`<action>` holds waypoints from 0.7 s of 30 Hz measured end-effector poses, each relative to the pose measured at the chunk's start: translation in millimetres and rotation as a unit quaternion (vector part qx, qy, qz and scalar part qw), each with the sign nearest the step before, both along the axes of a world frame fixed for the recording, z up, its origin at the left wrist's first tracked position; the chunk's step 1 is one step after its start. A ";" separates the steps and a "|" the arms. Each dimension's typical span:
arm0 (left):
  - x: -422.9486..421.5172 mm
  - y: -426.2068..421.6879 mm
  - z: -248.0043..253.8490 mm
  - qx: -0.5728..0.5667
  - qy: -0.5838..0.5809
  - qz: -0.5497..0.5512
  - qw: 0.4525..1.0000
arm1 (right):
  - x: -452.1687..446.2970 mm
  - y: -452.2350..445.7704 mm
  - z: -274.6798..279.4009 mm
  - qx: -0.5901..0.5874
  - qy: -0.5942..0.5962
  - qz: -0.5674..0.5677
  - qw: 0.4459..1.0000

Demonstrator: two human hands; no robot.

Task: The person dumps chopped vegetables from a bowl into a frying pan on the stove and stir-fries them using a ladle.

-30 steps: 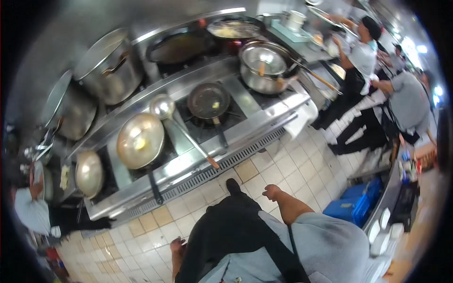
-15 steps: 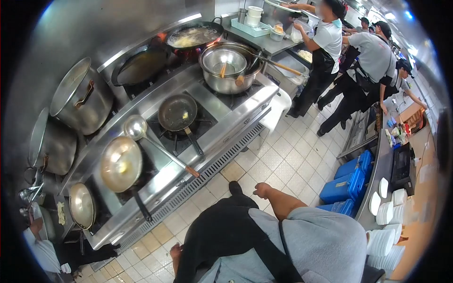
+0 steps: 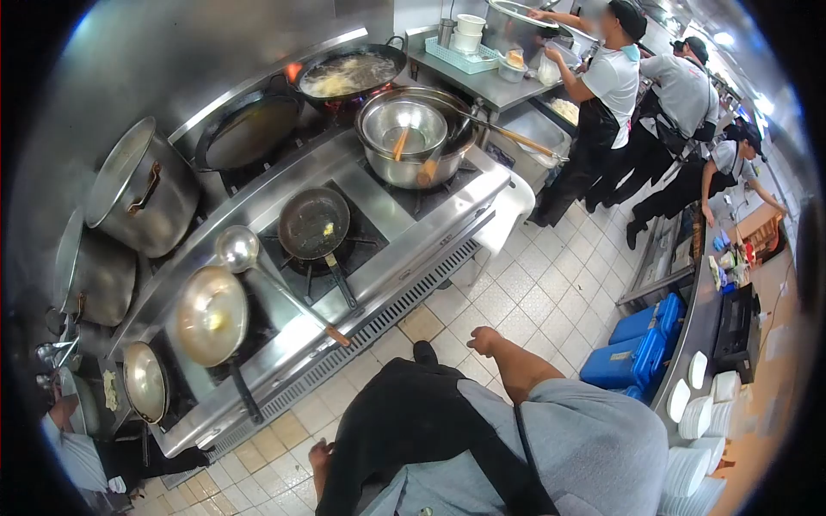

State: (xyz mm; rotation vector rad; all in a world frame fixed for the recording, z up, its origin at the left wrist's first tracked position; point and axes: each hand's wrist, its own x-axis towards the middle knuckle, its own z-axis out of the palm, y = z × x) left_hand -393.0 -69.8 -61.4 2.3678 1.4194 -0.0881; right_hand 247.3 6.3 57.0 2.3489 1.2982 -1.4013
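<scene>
My right hand (image 3: 485, 341) hangs in front of my body over the tiled floor, fingers curled in, with nothing visible in it. Low at my left side, my left hand (image 3: 321, 456) is partly hidden by my black apron (image 3: 387, 430); its visible fingers are loosely apart and hold nothing I can see. Neither hand touches the stove (image 3: 387, 258). Nearest on it are a ladle (image 3: 237, 248) with a wooden handle end, a pale frying pan (image 3: 212, 316) and a dark frying pan (image 3: 314, 224) with a small yellow bit inside.
At the back, a wok (image 3: 351, 76) of bubbling liquid sits over flame, beside nested metal bowls (image 3: 404, 129). Tall stockpots (image 3: 142, 189) line the left. Blue cases (image 3: 632, 340) and stacked white plates (image 3: 686, 471) are to my right. Several co-workers (image 3: 607, 86) stand beyond; another person's sleeve (image 3: 76, 456) shows lower left.
The view has shifted slightly, so the stove appears a little further left. Co-workers at the back right have changed posture a bit. My hands stay nearly where they were.
</scene>
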 end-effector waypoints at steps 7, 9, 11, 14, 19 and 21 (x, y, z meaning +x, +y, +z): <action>22.9 9.7 32.9 -0.014 -0.096 0.135 0.986 | 10.9 -8.1 -11.3 -0.051 0.025 -0.001 0.998; 28.3 10.1 37.0 -0.052 -0.076 0.159 0.983 | 15.3 -7.5 -16.3 -0.043 0.028 -0.005 0.999; 29.8 8.2 39.5 -0.087 -0.056 0.179 0.978 | 18.5 -7.4 -17.9 -0.035 0.031 -0.007 0.999; 32.2 5.4 40.8 -0.140 -0.034 0.217 0.965 | 21.5 -3.6 -9.2 -0.026 0.039 -0.044 0.998; 47.9 7.7 58.2 -0.112 0.095 0.120 0.982 | 22.5 -0.1 -5.3 -0.005 0.059 -0.107 0.993; 50.6 4.2 62.8 -0.076 0.017 0.134 0.988 | 24.6 -0.7 -12.3 -0.008 0.063 -0.093 0.994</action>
